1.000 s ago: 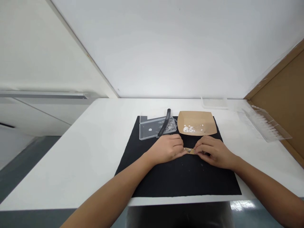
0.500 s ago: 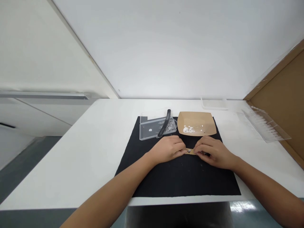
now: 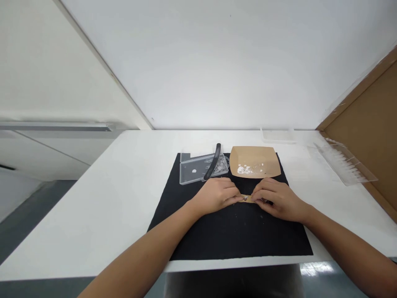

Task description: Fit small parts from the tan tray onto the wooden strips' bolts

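A small tan strip [image 3: 248,198] with a metal stud on it lies on the black mat [image 3: 229,231], just past the mat's middle. Both hands meet over it. The left hand [image 3: 217,195] closes on the strip's left end, fingers curled and thumb tip pressed to the strip. The right hand [image 3: 274,198] covers the right end, fingertips bunched together and pinching it; something dark shows under this hand, too hidden to tell what. Only the short stretch of strip between the two hands is visible.

From the strip, at 12 o'clock, a brown paper tray [image 3: 254,162] sits at the mat's far edge, with white bits [image 3: 245,169] scattered in it. At 11 o'clock a clear plastic case [image 3: 195,170] lies flat, and a black curved file [image 3: 213,160] rests across its right part. The mat lies on a white table [image 3: 99,207]. At 2 o'clock, well apart, a clear rack [image 3: 344,162] lies on the table beside a brown board [image 3: 369,136]. At 1 o'clock, by the wall, sits a clear dish [image 3: 277,135].
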The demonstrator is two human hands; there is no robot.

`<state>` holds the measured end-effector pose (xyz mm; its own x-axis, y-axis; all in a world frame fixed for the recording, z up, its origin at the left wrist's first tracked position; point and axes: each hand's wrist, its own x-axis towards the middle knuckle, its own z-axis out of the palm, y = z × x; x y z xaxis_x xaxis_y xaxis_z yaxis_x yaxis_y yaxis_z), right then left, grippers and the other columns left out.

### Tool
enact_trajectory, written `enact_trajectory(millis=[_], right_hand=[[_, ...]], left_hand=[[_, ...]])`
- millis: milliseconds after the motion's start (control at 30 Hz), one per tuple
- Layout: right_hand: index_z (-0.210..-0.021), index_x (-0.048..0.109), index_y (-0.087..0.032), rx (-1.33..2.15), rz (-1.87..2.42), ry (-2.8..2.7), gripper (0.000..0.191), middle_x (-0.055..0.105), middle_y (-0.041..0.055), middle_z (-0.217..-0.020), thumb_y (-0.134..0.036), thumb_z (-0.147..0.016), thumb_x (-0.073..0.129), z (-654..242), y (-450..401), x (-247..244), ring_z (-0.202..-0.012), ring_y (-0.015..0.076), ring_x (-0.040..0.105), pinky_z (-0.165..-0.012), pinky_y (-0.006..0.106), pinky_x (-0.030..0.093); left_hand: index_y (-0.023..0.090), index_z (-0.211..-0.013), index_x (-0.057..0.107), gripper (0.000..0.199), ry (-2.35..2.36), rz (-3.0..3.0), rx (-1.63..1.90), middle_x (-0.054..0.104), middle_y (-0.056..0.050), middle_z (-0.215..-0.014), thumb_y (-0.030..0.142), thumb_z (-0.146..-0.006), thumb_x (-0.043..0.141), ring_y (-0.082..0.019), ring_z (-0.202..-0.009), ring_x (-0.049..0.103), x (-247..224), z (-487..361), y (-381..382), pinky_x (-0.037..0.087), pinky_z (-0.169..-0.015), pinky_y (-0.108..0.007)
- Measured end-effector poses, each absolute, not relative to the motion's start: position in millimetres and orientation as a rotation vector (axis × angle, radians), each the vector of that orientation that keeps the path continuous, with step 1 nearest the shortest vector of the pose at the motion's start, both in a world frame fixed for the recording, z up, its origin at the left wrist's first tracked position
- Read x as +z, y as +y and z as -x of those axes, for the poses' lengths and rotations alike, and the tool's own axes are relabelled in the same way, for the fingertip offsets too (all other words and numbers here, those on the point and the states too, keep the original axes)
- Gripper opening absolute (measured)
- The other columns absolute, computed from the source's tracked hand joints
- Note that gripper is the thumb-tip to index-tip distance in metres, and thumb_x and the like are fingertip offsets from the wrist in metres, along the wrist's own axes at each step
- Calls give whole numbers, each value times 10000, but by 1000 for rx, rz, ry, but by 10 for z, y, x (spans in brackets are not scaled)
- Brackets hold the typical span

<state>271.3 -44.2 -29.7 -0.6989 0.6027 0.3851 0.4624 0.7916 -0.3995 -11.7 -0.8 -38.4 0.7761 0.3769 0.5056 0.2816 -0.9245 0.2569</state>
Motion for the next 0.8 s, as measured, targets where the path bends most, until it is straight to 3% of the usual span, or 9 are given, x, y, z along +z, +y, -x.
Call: enact_trajectory(millis=[267, 367, 500, 800], right_hand=[[-1108, 683, -246, 379, 809, -2486, 138, 718, 48, -1064, -158, -1030, 612, -2701, -452, -289, -955, 189, 645, -809, 337, 555], [-1195, 687, -244, 346, 825, -2494, 186, 713, 60, -1073, -179, -1038, 611, -2685, -465, -285, -962, 197, 638, -816, 349, 563], [-1329, 681, -262, 315, 864, -2542, 292, 696, 76, -1115, -216, -1052, 602, -2680, -461, -275, -988, 207, 637, -832, 363, 574], [-1307, 733, -292, 225, 882, -2585, 287, 692, 78, -1119, -235, -1053, 613, -2696, -459, -252, -983, 216, 645, -816, 374, 580]], left_hand=[[165, -834, 682, 320, 524, -2862, 814, 729, -33, -787, 318, -1097, 582, -157, -769, 684, -381, 98, -18, 525, -727, -274], [169, -833, 677, 335, 541, -2878, 810, 715, -30, -774, 343, -1100, 574, -162, -757, 669, -392, 97, -17, 508, -710, -281], [180, -936, 701, 260, 555, -2838, 798, 731, -22, -832, 348, -1096, 584, -155, -785, 675, -410, 104, -15, 513, -734, -276], [197, -1058, 715, 230, 555, -2852, 762, 740, -28, -876, 349, -1110, 550, -166, -806, 671, -392, 109, -23, 517, -745, -285]])
